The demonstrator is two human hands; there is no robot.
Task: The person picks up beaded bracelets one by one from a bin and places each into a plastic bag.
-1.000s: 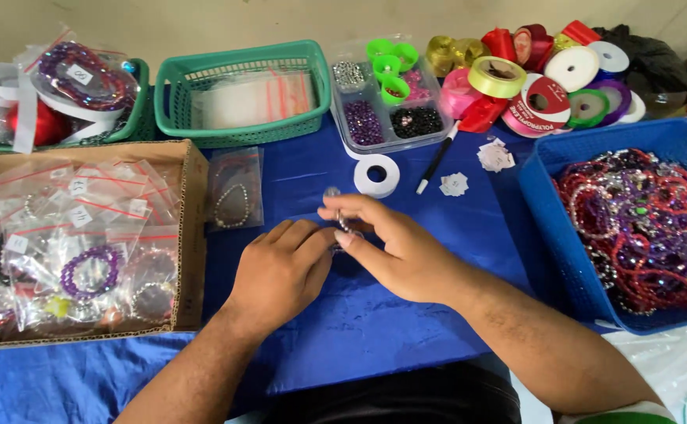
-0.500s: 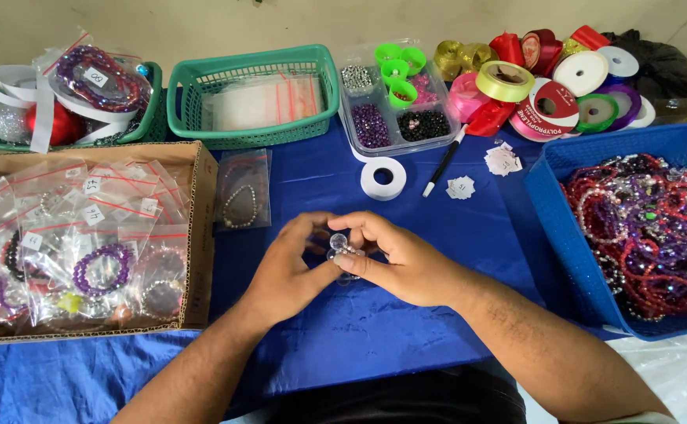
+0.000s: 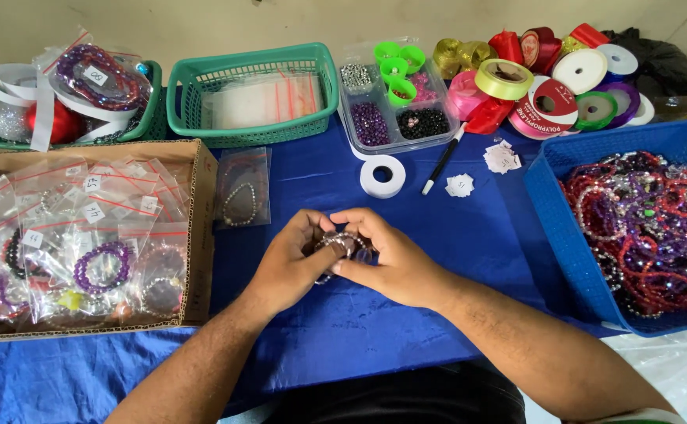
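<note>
Taking the tape roll (image 3: 382, 176) as landmark: the blue cloth (image 3: 335, 330) just nearer than it is taken up by both hands, the left hand (image 3: 290, 264) and right hand (image 3: 393, 257) pressed together over a bead bracelet (image 3: 342, 243). Left of the roll a bagged bracelet (image 3: 243, 188) lies flat, and beyond that the cardboard box (image 3: 200, 235) wall blocks the way. Right of the roll a marker (image 3: 442, 160) and paper scraps (image 3: 459, 185) lie low, then bare cloth runs to the blue bin (image 3: 563, 228) wall. Behind the roll, the bead tray (image 3: 394, 118) and green basket (image 3: 202, 129) close off the far side. Bare cloth lies open on either side of the forearms.
</note>
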